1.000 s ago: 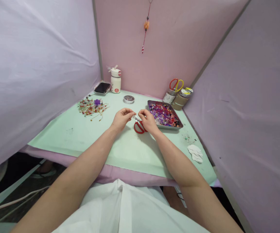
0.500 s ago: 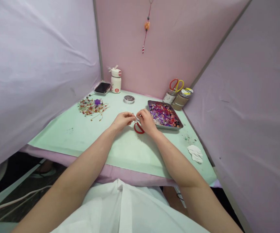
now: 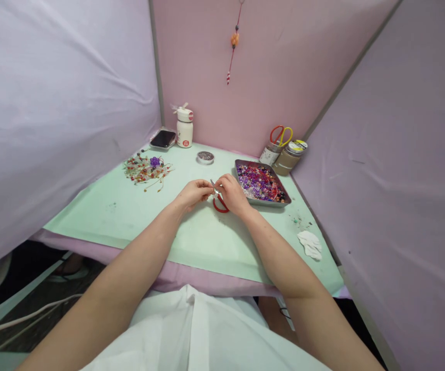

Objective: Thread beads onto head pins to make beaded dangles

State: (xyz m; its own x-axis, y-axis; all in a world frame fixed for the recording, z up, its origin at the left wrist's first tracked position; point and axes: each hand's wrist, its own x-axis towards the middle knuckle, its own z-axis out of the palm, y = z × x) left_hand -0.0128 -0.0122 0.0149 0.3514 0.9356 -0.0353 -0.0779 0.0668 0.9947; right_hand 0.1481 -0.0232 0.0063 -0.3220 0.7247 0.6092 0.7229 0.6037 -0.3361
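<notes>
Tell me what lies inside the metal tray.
The metal tray holds a heap of mixed beads, mostly purple and red. The tray floor is mostly hidden beneath them.

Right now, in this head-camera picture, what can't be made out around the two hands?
Head view, left hand: whatever its fingertips pinch is too small to tell.
Head view, red-handled tool: the right hand covers its middle; pliers or cutters, unclear.
Head view, white bottle: label print too small to read.
Head view, tray: the beads blur together.
</notes>
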